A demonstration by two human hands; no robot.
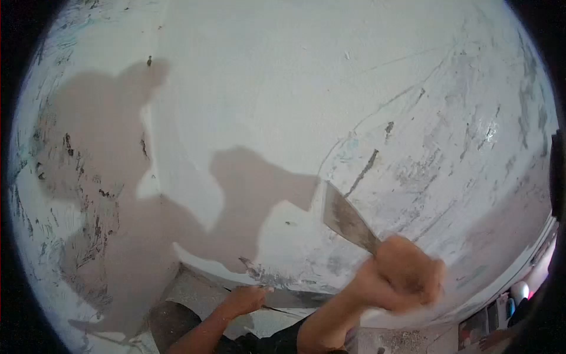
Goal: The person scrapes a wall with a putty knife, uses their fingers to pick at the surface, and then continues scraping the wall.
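My right hand (407,274) is closed round the handle of a putty knife (351,220). The broad metal blade points up and left, and its edge is at or close to the white wall (259,88); contact is hard to judge. Lower and to the left, my left hand (247,300) is closed near the bottom of the wall, with a small pale bit at its fingertips that I cannot make out. Dark scrapes and patchy filler mark the wall to the right of the blade.
Shadows of my head and arm fall across the wall's left half. A corner runs down the wall at the left. Below lies a dusty floor (401,341). Boxes or containers (492,315) stand at the lower right.
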